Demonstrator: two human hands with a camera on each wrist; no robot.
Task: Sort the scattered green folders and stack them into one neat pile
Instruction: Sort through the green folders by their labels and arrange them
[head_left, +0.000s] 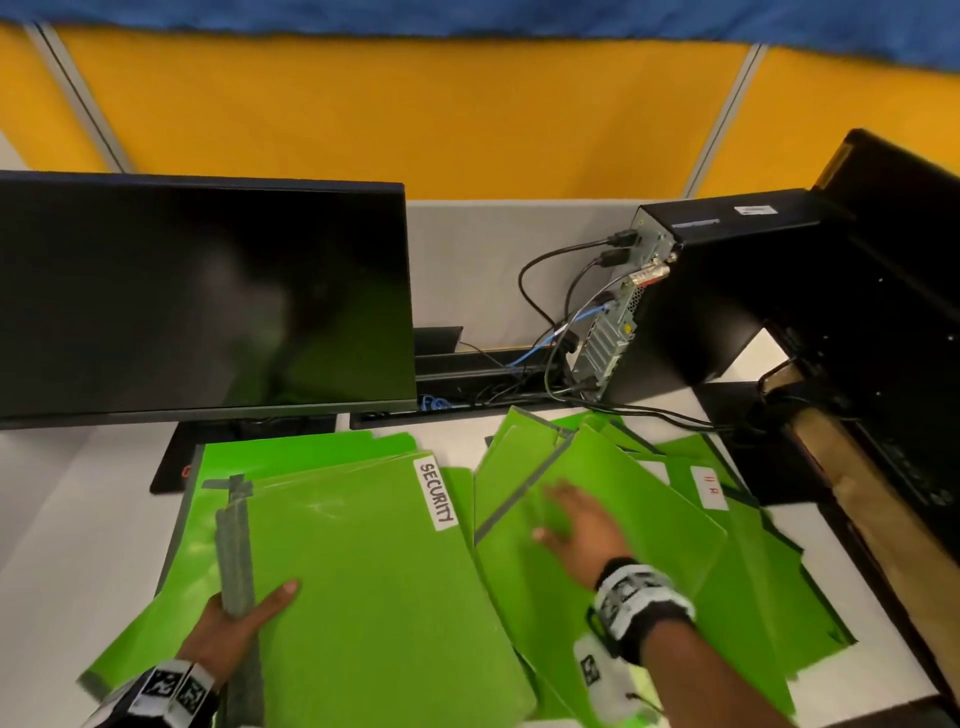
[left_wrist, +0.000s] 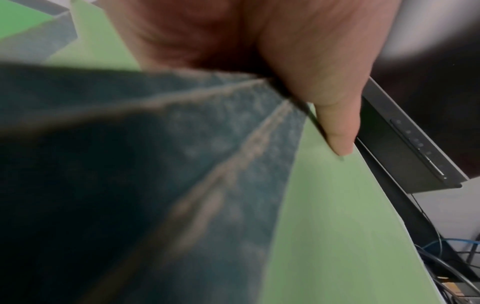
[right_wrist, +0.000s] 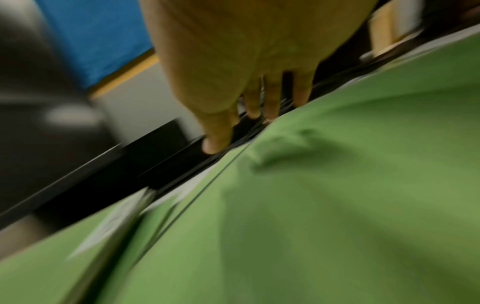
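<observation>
Head overhead; wrists close, folders (head_left: 374, 571) shared.

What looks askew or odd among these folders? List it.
The folders on the right lie fanned at clashing angles, corners sticking up near the cables. The SECURITY folder sits crooked on its pile.

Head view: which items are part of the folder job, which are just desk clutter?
Job:
SECURITY folder, gripped at its spine by the left hand
scattered folders, right hand open over them
folder with a red-marked label

Clutter:
monitor
computer tower
cables
</observation>
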